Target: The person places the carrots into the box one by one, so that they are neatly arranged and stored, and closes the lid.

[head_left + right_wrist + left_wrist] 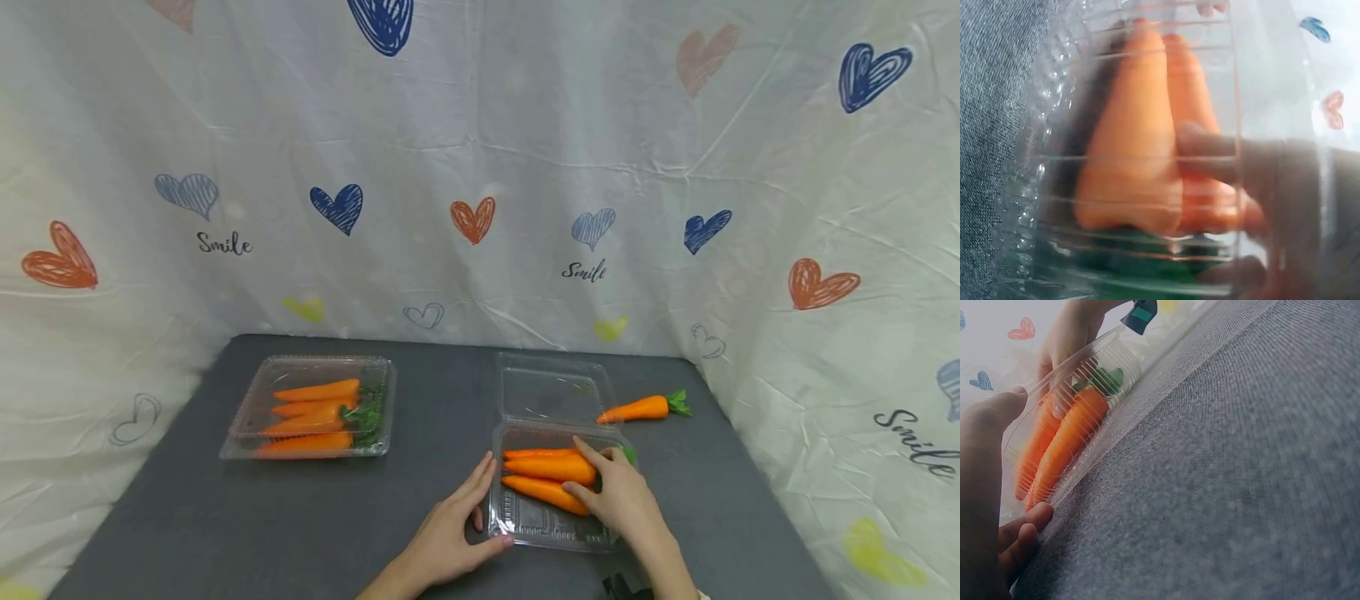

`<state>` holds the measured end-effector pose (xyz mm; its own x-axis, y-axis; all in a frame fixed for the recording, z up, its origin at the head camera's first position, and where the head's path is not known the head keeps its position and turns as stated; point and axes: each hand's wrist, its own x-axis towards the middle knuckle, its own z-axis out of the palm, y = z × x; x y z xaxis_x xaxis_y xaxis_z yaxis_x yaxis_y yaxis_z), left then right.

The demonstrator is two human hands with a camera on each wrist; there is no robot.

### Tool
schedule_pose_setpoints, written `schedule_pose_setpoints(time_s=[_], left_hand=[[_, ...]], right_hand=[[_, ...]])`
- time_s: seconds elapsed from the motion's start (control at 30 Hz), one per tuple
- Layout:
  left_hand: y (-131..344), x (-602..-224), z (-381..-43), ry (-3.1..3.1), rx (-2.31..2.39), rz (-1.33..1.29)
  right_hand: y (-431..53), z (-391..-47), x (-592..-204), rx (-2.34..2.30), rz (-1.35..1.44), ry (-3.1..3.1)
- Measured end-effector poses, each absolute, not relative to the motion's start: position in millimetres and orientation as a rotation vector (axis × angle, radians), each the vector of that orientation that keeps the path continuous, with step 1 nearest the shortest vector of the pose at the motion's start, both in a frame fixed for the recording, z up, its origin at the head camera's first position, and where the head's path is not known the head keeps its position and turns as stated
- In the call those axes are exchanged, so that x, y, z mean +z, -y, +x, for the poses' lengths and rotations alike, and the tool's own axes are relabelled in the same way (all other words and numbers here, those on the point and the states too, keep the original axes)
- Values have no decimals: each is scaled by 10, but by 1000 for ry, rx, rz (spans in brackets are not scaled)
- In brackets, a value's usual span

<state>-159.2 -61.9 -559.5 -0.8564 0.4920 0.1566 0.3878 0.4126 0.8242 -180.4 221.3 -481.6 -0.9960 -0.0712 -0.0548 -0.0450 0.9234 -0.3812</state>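
In the head view an open clear plastic box (555,533) holds three orange carrots with green tops, lying side by side. My right hand (618,492) reaches into it and grips the middle carrot (547,467), thumb on the near side and fingers on the far side. Just in front lies another carrot (543,493), touched or nearly touched by the thumb. Through the box wall, the right wrist view shows this front carrot (1135,137) and my thumb behind it. With fingers extended, my left hand (450,533) rests against the box's left side, thumb at the front corner.
The box's hinged lid (555,392) lies folded back behind it. To the right is a loose carrot (637,409), its tip by the lid. A closed clear box (251,417) with several carrots stands at the left. A heart-patterned curtain (420,267) hangs behind the grey table (315,517).
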Motion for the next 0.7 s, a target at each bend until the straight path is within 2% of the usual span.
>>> schedule_pose_setpoints(time_s=[0.17,0.37,0.53,0.7], left_hand=[[621,-5581,-1587,-2545,1442,796],[619,-5595,-1569,-2552,1435,799],[600,-5590,-1568,-2560,1442,803],[617,-5601,-1568,-2569,1441,808]], right_hand=[[-2194,-1784,-4857,-548,-155,-2932],[-2339,-1792,-4771,-783,-160,-2968],[-2801,-1932,-4666,-1028,-32,-3095],[-3361,-2110,-4764,-1131,104,-3157]])
